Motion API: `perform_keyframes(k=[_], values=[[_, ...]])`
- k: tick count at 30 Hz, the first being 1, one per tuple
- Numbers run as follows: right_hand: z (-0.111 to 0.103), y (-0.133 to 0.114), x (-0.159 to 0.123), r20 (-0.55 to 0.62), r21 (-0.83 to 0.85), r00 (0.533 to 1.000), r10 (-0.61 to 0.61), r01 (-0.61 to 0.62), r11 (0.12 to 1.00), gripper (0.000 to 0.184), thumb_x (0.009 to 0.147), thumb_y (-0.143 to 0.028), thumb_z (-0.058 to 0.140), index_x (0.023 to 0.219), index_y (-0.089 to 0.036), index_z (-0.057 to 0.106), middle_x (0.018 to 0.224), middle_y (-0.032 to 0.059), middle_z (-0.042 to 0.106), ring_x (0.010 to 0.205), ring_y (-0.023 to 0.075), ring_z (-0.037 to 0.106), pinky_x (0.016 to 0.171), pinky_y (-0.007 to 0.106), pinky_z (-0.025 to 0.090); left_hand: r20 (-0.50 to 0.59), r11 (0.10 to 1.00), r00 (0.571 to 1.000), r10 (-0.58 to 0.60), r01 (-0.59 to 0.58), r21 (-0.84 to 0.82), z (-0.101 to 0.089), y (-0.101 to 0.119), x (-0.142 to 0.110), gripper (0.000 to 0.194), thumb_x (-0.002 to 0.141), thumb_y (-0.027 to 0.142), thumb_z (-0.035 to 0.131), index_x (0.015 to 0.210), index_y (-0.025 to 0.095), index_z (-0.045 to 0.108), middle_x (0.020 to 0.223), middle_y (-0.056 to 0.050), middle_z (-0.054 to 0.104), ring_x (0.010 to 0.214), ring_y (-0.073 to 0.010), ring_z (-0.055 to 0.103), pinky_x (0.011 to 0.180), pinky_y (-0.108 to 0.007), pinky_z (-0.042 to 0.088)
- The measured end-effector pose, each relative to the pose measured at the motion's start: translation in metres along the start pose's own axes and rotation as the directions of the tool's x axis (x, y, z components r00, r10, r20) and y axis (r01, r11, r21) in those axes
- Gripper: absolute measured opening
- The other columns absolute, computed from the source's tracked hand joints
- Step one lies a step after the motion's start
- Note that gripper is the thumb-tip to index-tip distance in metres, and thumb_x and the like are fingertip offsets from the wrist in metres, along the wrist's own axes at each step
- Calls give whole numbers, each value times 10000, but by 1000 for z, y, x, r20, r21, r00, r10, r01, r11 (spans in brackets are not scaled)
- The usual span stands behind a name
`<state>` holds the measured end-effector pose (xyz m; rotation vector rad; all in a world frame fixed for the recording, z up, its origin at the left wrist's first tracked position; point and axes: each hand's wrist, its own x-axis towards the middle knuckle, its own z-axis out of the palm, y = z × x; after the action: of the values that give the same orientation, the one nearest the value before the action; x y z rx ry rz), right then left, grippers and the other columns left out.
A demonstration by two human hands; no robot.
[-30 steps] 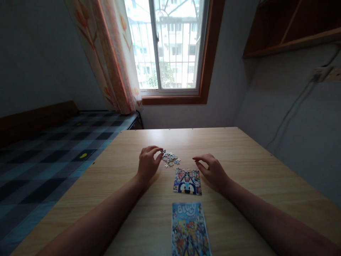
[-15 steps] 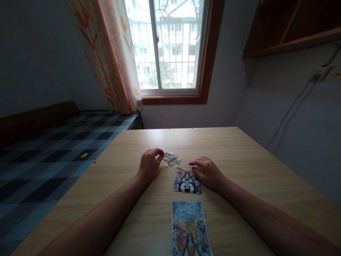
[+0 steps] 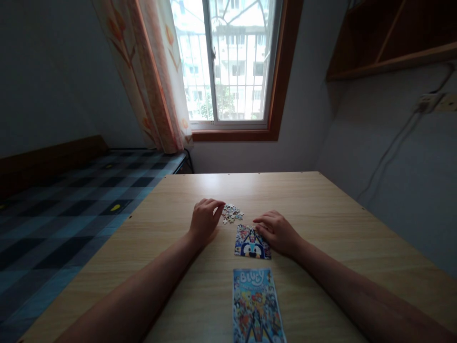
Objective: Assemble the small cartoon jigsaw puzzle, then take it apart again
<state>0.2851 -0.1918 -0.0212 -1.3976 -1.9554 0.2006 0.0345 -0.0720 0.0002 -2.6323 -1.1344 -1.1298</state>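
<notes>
At the left edge of a small pile of loose jigsaw pieces [image 3: 233,214], my left hand [image 3: 207,216] has thumb and forefinger pinched together. Whatever may be between those fingertips is too small to make out. My right hand [image 3: 280,232] lies at the upper right corner of a partly built jigsaw puzzle [image 3: 252,245], its fingers stretched out and the thumb apart, over the puzzle's edge. The puzzle shows a blue dog's face, and its top edge lies just below the pile. Nearer to me is a Bluey picture sheet [image 3: 255,300], lying flat and cut off by the bottom of the view.
All of this lies on a light wooden table [image 3: 342,267]. A bed with a checked cover [image 3: 78,214] stands along the left side. Beyond the table are a window [image 3: 239,71] and a curtain [image 3: 150,81]; a shelf [image 3: 392,59] hangs at upper right.
My left hand has shifted slightly to the right along the pile, its fingertips still pinched. The right hand has hardly moved. The whole view has shifted a little.
</notes>
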Motion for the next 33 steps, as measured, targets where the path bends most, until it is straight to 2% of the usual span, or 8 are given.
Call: perform_keyframes(k=[4,7,9,11,15,21,33], values=[[-2,-2,0,54,-70,998,-14,18,997,323,891,-402,692,1152,-216,732,1111,99,730,1061,261,610,958,429,437,40,999,998,47,-47,13,-7,12,-3,217,967,300,563,904,231,759,918,-51,754,893,-227,632,872,-399,450],[-3,-4,-1,91,-121,995,-29,40,992,434,837,-483,745,1189,-229,717,1191,106,701,1120,280,590,978,453,427,177,986,971,160,-166,21,-12,32,-9,184,947,341,603,933,254,765,975,-48,748,947,-244,615,903,-433,425],[-3,-4,-2,102,-132,994,-39,53,990,429,832,-500,748,1171,-238,724,1199,106,695,1129,280,587,981,456,427,266,977,943,199,-212,19,-13,45,-13,193,916,388,644,1001,258,759,1028,-62,735,994,-268,597,921,-458,412],[-3,-4,-2,104,-135,994,-45,59,989,398,838,-495,743,1147,-246,733,1191,103,695,1127,277,588,978,454,429,317,977,928,194,-212,20,-14,54,-17,232,896,423,663,1018,245,749,1047,-84,717,1027,-291,581,929,-475,402],[-2,-3,-1,101,-133,994,-44,57,989,371,836,-473,752,1128,-245,737,1189,102,694,1134,278,587,988,456,425,386,980,908,163,-194,42,-14,61,-19,209,902,415,646,930,227,731,1020,-99,691,1015,-298,572,900,-466,404],[3,-5,-1,75,-101,997,-10,17,995,279,851,-359,740,1099,-231,736,1178,99,697,1128,268,592,1005,453,422,418,972,891,177,-224,67,-17,65,-17,206,915,398,613,922,219,713,1007,-103,678,1021,-300,561,913,-471,401],[9,-11,1,23,-100,999,49,-47,994,160,857,-241,687,1006,-245,743,1146,77,707,1109,267,610,997,457,435,435,991,893,115,-132,9,-13,63,-16,182,848,371,685,928,209,697,1012,-101,688,1022,-309,577,897,-464,432]])
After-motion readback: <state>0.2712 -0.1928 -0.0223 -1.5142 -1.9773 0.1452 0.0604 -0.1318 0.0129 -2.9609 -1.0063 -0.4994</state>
